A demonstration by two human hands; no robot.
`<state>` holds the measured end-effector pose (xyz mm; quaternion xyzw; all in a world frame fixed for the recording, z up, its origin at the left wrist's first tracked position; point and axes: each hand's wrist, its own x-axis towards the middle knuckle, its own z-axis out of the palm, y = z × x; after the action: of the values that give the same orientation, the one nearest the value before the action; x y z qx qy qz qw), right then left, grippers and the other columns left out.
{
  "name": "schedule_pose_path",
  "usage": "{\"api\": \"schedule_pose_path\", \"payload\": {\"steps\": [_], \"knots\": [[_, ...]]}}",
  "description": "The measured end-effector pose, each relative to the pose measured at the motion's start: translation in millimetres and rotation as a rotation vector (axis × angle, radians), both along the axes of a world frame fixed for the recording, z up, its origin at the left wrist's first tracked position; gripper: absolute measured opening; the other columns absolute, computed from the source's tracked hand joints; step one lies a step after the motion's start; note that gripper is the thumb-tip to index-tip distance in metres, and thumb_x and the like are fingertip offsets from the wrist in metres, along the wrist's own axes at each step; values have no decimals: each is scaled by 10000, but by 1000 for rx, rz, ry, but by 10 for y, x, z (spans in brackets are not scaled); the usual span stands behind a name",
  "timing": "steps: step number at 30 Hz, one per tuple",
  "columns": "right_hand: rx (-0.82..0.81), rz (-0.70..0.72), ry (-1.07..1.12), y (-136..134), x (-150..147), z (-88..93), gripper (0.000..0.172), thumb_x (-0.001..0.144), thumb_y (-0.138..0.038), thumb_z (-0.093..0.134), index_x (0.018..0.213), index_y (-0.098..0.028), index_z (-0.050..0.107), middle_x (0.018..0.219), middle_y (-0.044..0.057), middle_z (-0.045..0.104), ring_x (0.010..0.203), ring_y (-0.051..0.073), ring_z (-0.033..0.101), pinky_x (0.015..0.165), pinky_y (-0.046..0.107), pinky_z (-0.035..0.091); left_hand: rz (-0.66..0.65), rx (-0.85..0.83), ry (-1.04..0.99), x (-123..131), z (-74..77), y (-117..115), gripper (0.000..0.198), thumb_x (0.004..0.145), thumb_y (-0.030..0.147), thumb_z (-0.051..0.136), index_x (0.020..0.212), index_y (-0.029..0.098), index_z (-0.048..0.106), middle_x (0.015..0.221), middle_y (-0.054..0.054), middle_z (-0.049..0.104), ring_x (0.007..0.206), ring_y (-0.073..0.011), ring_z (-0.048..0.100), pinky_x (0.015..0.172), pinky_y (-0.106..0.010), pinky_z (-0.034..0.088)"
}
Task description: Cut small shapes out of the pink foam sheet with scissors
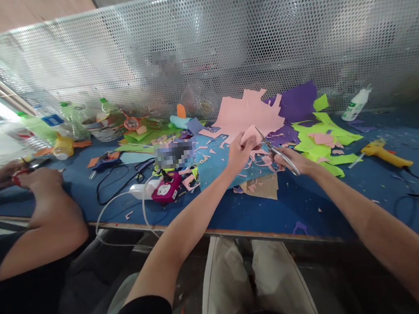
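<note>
My left hand is closed on a small piece of pink foam sheet, holding it up over the table. In my right hand is a pair of scissors, its blades pointing up and left at the edge of that piece. Behind both hands lies a large pink sheet with a jagged cut outline. Beneath them is a blue sheet strewn with thin pink scraps. Yellow-green sheets with pink offcuts lie right of my right hand, and a purple sheet lies behind.
A yellow glue gun and a white bottle are on the right. Left of my arm sit a magenta power block with cables and a blue glue gun. A co-worker's hands hold red-handled scissors at far left. A perforated metal panel stands behind.
</note>
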<state>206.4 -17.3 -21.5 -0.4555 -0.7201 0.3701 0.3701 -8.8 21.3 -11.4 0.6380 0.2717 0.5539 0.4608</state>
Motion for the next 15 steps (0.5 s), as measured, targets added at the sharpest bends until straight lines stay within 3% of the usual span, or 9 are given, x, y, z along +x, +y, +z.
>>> {"api": "schedule_pose_path", "payload": {"steps": [7, 15], "knots": [[40, 4, -21, 11, 13, -49, 481, 726, -711, 651, 764, -232, 644, 535, -19, 553, 463, 158, 527, 460, 281, 459, 29, -17, 4, 0, 17, -20, 439, 883, 600, 671, 988, 174, 651, 870, -71, 684, 819, -236, 734, 797, -382, 602], [96, -36, -115, 47, 20, -107, 425, 806, -628, 606, 670, -226, 591, 414, -37, 528, 351, 145, 507, 399, 242, 356, -19, -28, -26, -29, 42, 9, 391, 883, 529, 695, 1011, 160, 677, 859, -76, 697, 770, -224, 731, 772, -384, 617]]}}
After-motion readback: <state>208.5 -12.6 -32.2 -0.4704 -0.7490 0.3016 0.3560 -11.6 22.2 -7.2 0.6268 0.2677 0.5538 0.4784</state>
